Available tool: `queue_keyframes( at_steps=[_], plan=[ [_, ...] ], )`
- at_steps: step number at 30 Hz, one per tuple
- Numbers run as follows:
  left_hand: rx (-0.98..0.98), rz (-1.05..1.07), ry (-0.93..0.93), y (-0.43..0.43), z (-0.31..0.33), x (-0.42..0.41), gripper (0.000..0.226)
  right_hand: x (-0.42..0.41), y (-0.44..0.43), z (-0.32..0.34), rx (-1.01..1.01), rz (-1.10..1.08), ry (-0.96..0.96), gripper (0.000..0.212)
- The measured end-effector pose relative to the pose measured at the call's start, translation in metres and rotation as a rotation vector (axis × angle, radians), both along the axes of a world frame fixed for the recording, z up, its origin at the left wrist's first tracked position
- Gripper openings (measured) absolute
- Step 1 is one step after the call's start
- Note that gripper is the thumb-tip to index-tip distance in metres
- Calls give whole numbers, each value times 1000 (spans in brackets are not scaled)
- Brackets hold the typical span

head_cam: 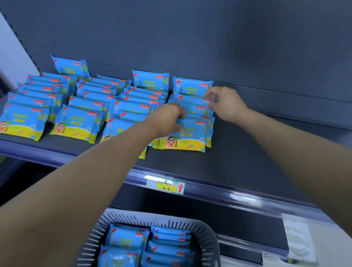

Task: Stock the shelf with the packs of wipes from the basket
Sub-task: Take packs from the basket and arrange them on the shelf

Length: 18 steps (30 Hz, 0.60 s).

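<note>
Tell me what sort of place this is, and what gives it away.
Most likely a shop aisle, perhaps a supermarket. A dark shelf carries rows of identical packs of wipes, a price label with a red arrow sits in its front rail, and a basket below holds more.

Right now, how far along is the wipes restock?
Done: three rows of packs stand on the shelf. In hand: the left hand grips the fourth row near its front, the right hand pinches it further back. Left: the basket holds many more packs; shelf space right of that row is bare.
</note>
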<state>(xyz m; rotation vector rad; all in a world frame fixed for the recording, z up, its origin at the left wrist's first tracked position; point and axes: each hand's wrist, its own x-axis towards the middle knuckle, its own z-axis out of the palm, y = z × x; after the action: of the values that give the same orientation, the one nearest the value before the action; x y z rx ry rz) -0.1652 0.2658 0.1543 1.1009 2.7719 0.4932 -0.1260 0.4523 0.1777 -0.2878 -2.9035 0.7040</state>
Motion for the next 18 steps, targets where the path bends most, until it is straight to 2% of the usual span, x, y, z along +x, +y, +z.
queue_keyframes(
  at_steps=[10, 18],
  plan=[
    [1, -27, 171, -3, -2, 6, 47, 44, -28, 7, 337, 35, 110, 37],
    [282, -28, 369, -44, 25, 46, 40, 92, -62, 25, 575, 45, 232, 34]
  ],
)
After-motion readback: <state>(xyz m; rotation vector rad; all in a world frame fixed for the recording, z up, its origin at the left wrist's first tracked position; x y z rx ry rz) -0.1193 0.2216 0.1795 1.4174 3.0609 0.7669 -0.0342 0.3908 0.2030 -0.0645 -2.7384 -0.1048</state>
